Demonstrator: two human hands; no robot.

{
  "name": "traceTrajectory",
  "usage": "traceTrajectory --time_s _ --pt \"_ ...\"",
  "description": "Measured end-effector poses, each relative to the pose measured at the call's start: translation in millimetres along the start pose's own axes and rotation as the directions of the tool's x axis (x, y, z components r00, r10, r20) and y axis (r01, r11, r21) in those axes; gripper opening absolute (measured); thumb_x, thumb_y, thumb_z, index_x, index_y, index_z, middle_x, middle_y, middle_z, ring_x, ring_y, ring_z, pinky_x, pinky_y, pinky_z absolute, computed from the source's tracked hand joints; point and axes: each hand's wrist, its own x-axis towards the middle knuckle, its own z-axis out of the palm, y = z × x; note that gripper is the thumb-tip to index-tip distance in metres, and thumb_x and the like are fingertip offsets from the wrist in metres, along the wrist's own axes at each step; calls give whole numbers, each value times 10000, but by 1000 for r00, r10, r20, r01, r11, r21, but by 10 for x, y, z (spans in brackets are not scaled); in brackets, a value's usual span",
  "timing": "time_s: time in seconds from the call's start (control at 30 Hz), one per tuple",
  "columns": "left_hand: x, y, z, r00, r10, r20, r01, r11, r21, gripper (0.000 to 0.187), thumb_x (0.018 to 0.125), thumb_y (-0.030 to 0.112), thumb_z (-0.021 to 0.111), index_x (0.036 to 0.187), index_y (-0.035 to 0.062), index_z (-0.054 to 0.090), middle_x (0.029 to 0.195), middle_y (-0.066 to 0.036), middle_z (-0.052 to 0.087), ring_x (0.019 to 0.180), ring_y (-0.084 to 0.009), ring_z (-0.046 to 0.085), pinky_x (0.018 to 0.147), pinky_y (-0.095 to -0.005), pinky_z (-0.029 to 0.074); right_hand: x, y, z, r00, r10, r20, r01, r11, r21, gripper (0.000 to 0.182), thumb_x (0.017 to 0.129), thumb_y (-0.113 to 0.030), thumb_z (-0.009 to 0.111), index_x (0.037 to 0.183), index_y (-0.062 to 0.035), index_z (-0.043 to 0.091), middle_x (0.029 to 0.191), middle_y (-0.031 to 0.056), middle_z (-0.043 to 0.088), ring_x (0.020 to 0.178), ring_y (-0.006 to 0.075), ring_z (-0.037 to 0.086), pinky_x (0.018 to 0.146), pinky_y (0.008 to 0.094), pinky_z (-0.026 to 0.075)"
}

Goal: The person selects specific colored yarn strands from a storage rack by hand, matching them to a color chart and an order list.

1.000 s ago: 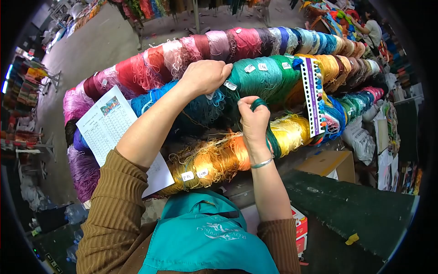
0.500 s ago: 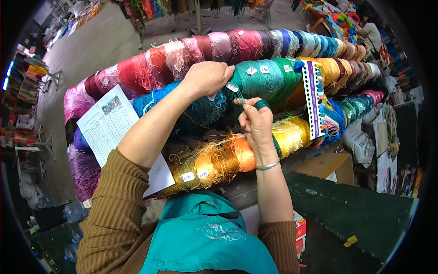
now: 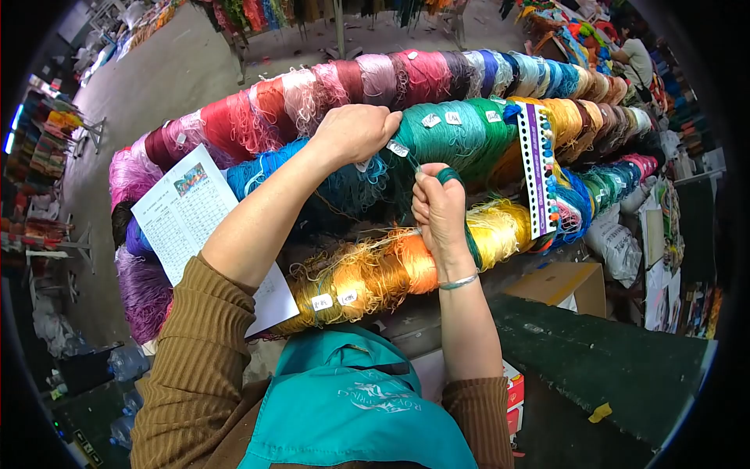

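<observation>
My left hand point(image 3: 355, 134) is closed at the teal part of the middle row of thread skeins point(image 3: 449, 141). Just below its fingertips hangs a small white paper tag point(image 3: 397, 148). Its grip looks closed on thread by the tag, though the fingers partly hide it. Lower and to the right, my right hand point(image 3: 439, 209) is closed around dark green thread point(image 3: 448, 175), part of which trails down past the wrist. A few thin green strands point(image 3: 414, 162) stretch between the tag and my right thumb and finger.
A printed sheet point(image 3: 187, 199) lies over the skeins at left. A purple-and-white punched thread card point(image 3: 536, 168) stands at right. Yellow and orange skeins point(image 3: 414, 266) form the near row, pink and red ones point(image 3: 242, 121) the far row. A cardboard box point(image 3: 566, 285) sits lower right.
My right hand has closed into a tighter fist, its fingers curling in around the green thread. The strands by the tag are bunched closer together. My left hand stays in place.
</observation>
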Motion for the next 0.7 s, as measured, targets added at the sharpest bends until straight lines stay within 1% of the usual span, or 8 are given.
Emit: traceTrajectory --time_s 0.2,0.33,0.43,0.5,0.57,0.63,0.67,0.7 --pt "3 -9 5 1000 3 -6 -4 1000 -11 547 1000 398 312 902 2 677 890 -225 687 903 -399 663 833 -511 504 -18 -26 103 999 -19 -39 9 972 -237 124 960 -121 599 988 -2 612 604 -93 395 425 -7 281 390 186 209" --pt "7 -12 1 1000 1 7 -1 1000 -14 548 1002 402 311 906 7 678 896 -221 687 914 -400 659 840 -509 501 -93 -5 85 997 -47 -57 34 976 -215 135 964 -129 603 961 5 619 578 -93 368 418 -4 272 389 188 203" --pt "1 2 -14 1000 1 10 -1 1000 -9 551 1005 407 310 909 9 679 905 -220 686 928 -401 654 848 -506 498 -331 -18 -36 994 -52 -92 37 987 -156 149 964 -135 596 976 6 642 593 -82 428 423 -7 305 390 194 215" --pt "22 -21 15 1000 8 8 -8 1000 -8 554 1009 410 307 912 10 678 919 -220 683 945 -401 647 857 -502 494 -699 -109 -200 993 -3 -115 -12 991 -134 133 967 -112 576 980 13 618 575 -82 369 418 11 276 391 198 204" --pt "19 -18 13 1000 9 4 -9 1000 -3 552 1011 407 303 916 11 675 926 -219 681 952 -400 643 864 -501 490 -1188 -124 -496 977 56 -205 -73 995 -73 122 953 -103 585 979 11 618 571 -76 368 417 16 281 389 200 204" --pt "34 -31 21 999 -1 42 1 1000 -15 553 1011 426 267 966 21 641 908 -239 663 976 -416 617 886 -510 456 -1760 -143 -929 964 109 -244 -113 994 -2 64 918 -61 619 949 -7 635 609 -66 439 426 13 315 390 203 219" --pt "30 -14 -1 998 -17 68 18 1000 -16 554 1010 430 270 982 20 642 915 -241 663 985 -420 614 894 -507 453 -2063 -130 -1171 922 161 -351 -145 987 73 29 903 -53 630 909 -27 619 590 -75 410 426 12 303 394 201 214" --pt "34 -19 13 998 -19 55 20 1000 -14 553 1009 430 273 995 20 644 924 -242 664 989 -420 614 897 -505 452 -2371 -77 -1430 849 162 -503 -180 984 12 86 910 -67 620 851 -66 557 548 -87 337 394 32 275 371 199 202"
